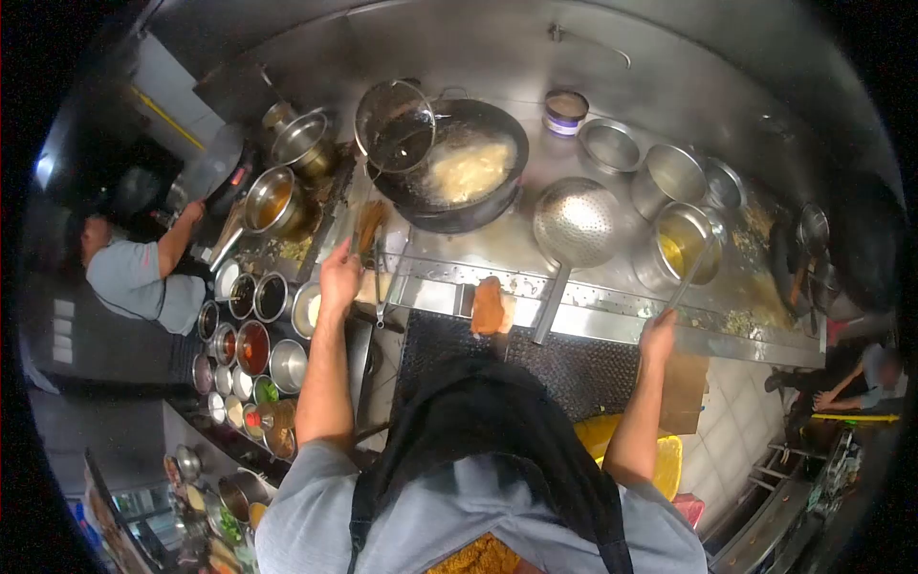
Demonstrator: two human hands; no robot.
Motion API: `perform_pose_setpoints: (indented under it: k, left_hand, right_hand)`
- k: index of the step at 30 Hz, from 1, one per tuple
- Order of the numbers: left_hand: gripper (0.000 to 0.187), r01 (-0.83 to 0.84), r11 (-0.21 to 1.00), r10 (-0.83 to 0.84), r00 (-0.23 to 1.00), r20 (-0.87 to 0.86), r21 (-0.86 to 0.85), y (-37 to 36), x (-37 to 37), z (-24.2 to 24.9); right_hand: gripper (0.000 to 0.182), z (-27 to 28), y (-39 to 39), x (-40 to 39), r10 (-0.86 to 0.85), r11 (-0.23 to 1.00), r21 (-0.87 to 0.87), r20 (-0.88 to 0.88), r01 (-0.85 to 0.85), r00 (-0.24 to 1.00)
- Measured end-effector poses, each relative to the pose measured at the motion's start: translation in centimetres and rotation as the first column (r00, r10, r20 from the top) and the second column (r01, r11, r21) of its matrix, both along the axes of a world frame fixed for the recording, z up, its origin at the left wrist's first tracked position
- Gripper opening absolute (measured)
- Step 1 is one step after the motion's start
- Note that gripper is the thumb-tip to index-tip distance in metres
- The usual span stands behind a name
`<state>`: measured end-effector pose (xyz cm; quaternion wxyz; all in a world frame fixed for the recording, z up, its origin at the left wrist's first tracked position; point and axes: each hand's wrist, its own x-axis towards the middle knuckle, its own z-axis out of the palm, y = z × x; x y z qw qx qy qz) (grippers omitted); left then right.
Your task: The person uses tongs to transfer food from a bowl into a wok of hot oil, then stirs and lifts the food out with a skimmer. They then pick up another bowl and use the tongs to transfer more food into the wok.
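My left hand (339,277) is closed round the handle of a round wire strainer (394,120), which is over the left side of a big black wok (459,218). Pale yellow-white food (470,170) bubbles in the wok's oil. On the other side, my right hand (658,337) grips the long handle of a ladle (694,268); its bowl is hidden inside a steel pot (660,273) with yellow contents. Between my hands, a large perforated skimmer (579,222) lies on the steel counter, handle toward me. An orange-brown cloth (488,308) rests on the counter's front edge.
Steel pots (669,177) and a purple-labelled tin (566,113) stand at the back right. Several sauce bowls (253,346) fill the left side. A co-worker (143,277) holds a pan at far left; another person (861,383) is at far right.
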<state>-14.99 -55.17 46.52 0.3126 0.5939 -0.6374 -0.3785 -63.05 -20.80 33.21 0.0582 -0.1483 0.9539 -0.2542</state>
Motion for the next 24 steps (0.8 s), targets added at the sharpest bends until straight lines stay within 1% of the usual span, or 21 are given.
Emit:
perform_pose_setpoints:
  k: [2, 3, 5, 6, 7, 8, 9, 10, 11, 12, 13, 15, 16, 17, 18, 19, 20, 21, 22, 23, 24]
  left_hand:
    - [0.048, -0.008, 1.0, 0.007, 1.0, 0.0, 0.03, 0.1, 0.2, 0.0]
    - [0.048, -0.005, 0.998, 0.005, 1.0, -0.01, 0.061, -0.1, 0.2, 0.0]
    - [0.048, -0.006, 0.999, 0.006, 1.0, -0.008, 0.051, -0.4, 0.3, 0.1]
    - [0.049, -0.012, 0.999, 0.012, 1.0, -0.011, 0.044, -0.7, 0.4, 0.1]
    - [0.049, -0.007, 0.999, 0.007, 1.0, -0.012, 0.041, -1.5, 0.9, -0.4]
    - [0.049, 0.006, 0.999, -0.005, 1.0, -0.021, 0.037, -2.5, 1.5, -1.1]
    - [0.049, 0.019, 0.999, -0.018, 0.999, -0.031, 0.033, -3.4, 2.3, -1.8]
    - [0.049, 0.023, 0.999, -0.022, 0.999, -0.035, 0.033, -3.5, 2.3, -1.2]
    - [0.05, 0.023, 0.999, -0.021, 0.998, -0.058, 0.048, -3.4, 2.1, 0.1]
    - [0.05, 0.025, 0.998, -0.02, 0.996, -0.083, 0.064, -3.6, 2.1, 0.6]
    - [0.05, 0.03, 0.998, -0.024, 0.995, -0.093, 0.063, -4.4, 2.5, 0.3]
    - [0.051, 0.028, 0.991, -0.002, 0.98, -0.197, 0.129, -6.1, 3.9, -0.7]
    - [0.051, 0.026, 0.991, 0.001, 0.979, -0.203, 0.128, -7.0, 4.5, -0.8]
    - [0.05, 0.033, 0.994, -0.013, 0.982, -0.186, 0.104, -8.0, 4.9, -0.7]
    - [0.049, 0.044, 0.996, -0.029, 0.985, -0.169, 0.082, -9.3, 5.1, -0.7]
    - [0.049, 0.046, 0.996, -0.031, 0.983, -0.181, 0.079, -11.8, 5.7, -1.6]
    - [0.047, 0.098, 0.98, -0.102, 0.995, -0.017, -0.171, -15.4, 6.5, -3.3]
    - [0.045, 0.18, 0.899, -0.126, 0.979, 0.159, -0.398, -18.4, 6.6, -4.2]
    - [0.044, 0.169, 0.89, -0.092, 0.976, 0.197, -0.423, -19.9, 5.7, -2.3]
    - [0.043, 0.16, 0.881, -0.058, 0.97, 0.234, -0.446, -21.0, 4.3, 0.4]
    - [0.041, 0.156, 0.905, -0.024, 0.947, 0.321, -0.395, -22.3, 2.8, 2.6]
  right_hand:
    - [0.071, 1.1, -0.3, 1.1, -0.025, 1.0, 0.0, 0.018, 0.025, 1.0]
    - [0.071, 1.6, -0.4, 1.7, -0.027, 1.0, 0.0, 0.024, 0.027, 0.999]
    - [0.059, 3.2, -1.1, 3.3, -0.054, 0.997, -0.058, -0.144, 0.046, 0.988]
    - [0.059, 4.4, -1.4, 4.5, -0.061, 0.997, -0.06, -0.143, 0.053, 0.988]
    - [0.061, 6.3, -1.9, 6.1, -0.023, 0.996, -0.083, -0.387, -0.01, 0.922]
    - [0.064, 7.3, -2.5, 7.6, 0.009, 0.993, -0.087, -0.607, -0.078, 0.795]
    - [0.064, 6.3, -3.0, 8.8, 0.006, 0.993, -0.088, -0.609, -0.075, 0.793]
    - [0.061, 3.8, -3.6, 9.9, 0.089, 0.959, -0.203, -0.45, -0.199, 0.889]
    - [0.059, 1.6, -4.4, 11.1, 0.197, 0.896, -0.334, -0.289, -0.292, 0.937]
    - [0.056, 0.0, -5.7, 12.6, 0.192, 0.904, -0.384, -0.03, -0.189, 0.981]
    - [0.053, -2.0, -7.0, 13.9, 0.185, 0.91, -0.408, 0.231, -0.078, 0.955]
    - [0.039, -14.4, -8.1, 13.9, 0.155, 0.949, -0.314, 0.39, -0.027, 0.908]
    - [0.039, -12.5, -8.8, 14.9, 0.158, 0.949, -0.315, 0.384, -0.032, 0.91]
    - [0.037, -8.7, -9.6, 16.4, 0.22, 0.877, -0.436, 0.736, 0.2, 0.64]
    - [0.035, -6.1, -10.4, 17.5, 0.345, 0.785, -0.421, 0.906, 0.455, 0.245]
    - [0.035, -6.3, -10.7, 17.7, 0.346, 0.783, -0.428, 0.903, 0.451, 0.256]
    - [0.03, -6.5, -10.6, 17.9, 0.372, 0.746, -0.465, 0.884, 0.477, 0.282]
    - [0.024, -6.8, -10.6, 18.0, 0.395, 0.706, -0.5, 0.866, 0.501, 0.309]
    - [0.024, -6.1, -10.8, 18.1, 0.391, 0.707, -0.504, 0.863, 0.497, 0.319]
    - [0.023, -4.4, -10.7, 18.4, 0.386, 0.646, -0.502, 0.865, 0.575, 0.321]
    - [0.021, -2.6, -10.8, 18.8, 0.382, 0.579, -0.496, 0.866, 0.647, 0.323]
